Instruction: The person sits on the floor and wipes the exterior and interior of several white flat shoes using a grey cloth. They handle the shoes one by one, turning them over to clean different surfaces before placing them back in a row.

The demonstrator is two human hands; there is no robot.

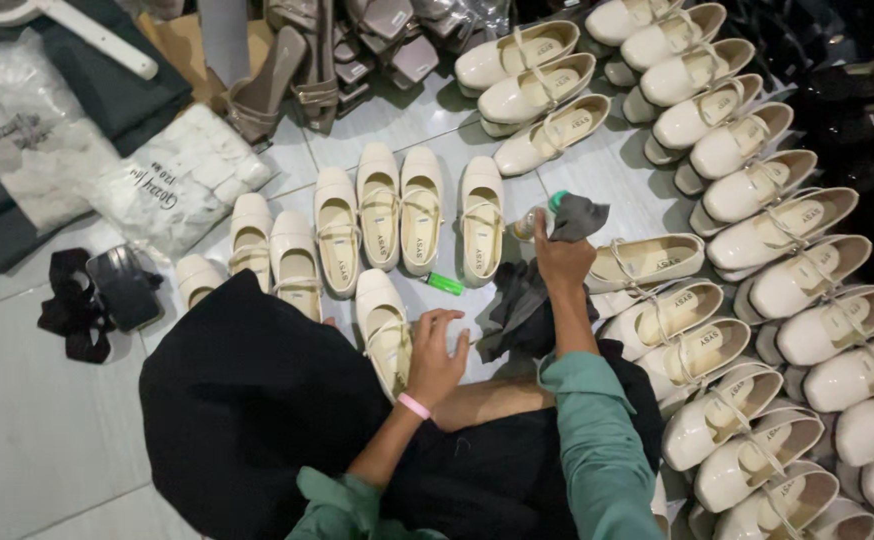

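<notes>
Pale tiled floor [37, 420] — dim at the edges — dark far corner.

Right hand [562, 262] grips a dark cloth [579, 215] and bottle [532, 222]; left hand [435, 355] touches a cream shoe [385, 330].

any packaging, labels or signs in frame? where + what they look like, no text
Clear plastic bag: upper left, on dark cloth, crinkled, whitish with dark print.
Second plastic bag: right of the first, beside the cream shoes, white folded contents, dark print.
Cardboard box: top, behind brown shoes, tan.
Insole labels: small dark print inside the cream shoes.
Small bottle: at the right hand, clear, green cap, label unreadable.
No signs or screens.
</notes>
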